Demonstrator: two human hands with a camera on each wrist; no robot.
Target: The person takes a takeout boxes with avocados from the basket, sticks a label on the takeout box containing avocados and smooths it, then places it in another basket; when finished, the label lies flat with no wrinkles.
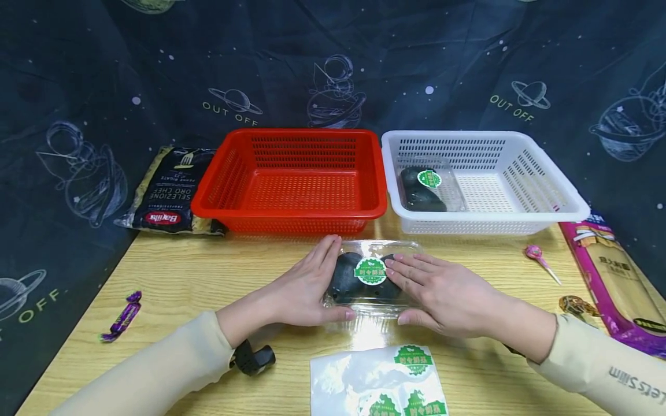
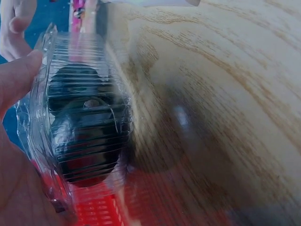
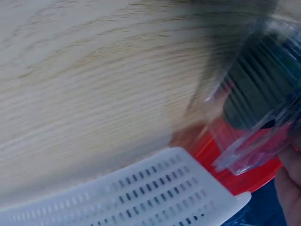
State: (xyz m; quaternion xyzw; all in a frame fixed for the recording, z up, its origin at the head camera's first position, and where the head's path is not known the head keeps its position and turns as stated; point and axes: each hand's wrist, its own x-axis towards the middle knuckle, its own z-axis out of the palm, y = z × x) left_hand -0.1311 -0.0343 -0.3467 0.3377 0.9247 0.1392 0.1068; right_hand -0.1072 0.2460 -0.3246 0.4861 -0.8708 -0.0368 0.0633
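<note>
A clear plastic clamshell box (image 1: 373, 247) lies at the table's middle with two dark avocados (image 1: 346, 279) inside. On its lid is a round green sticker (image 1: 370, 271). My left hand (image 1: 307, 286) holds the box's left end, fingers along the far side and thumb at the near edge. Straight fingers of my right hand (image 1: 450, 292) rest on the lid at the sticker's right edge, the thumb by the near edge. Ribbed box walls show in both wrist views, where the right hand (image 3: 289, 181) is mostly cut off. Closer to me lies a white sheet (image 1: 340, 378) with several green stickers.
Behind the box stand a red basket (image 1: 288, 225) and a white basket (image 1: 484, 218); the white one holds another stickered box (image 1: 452, 188). A pasta bag (image 1: 171, 193) lies left, a purple candy (image 1: 123, 316) nearer. At right are a lollipop (image 1: 534, 252) and a purple noodle pack (image 1: 614, 277).
</note>
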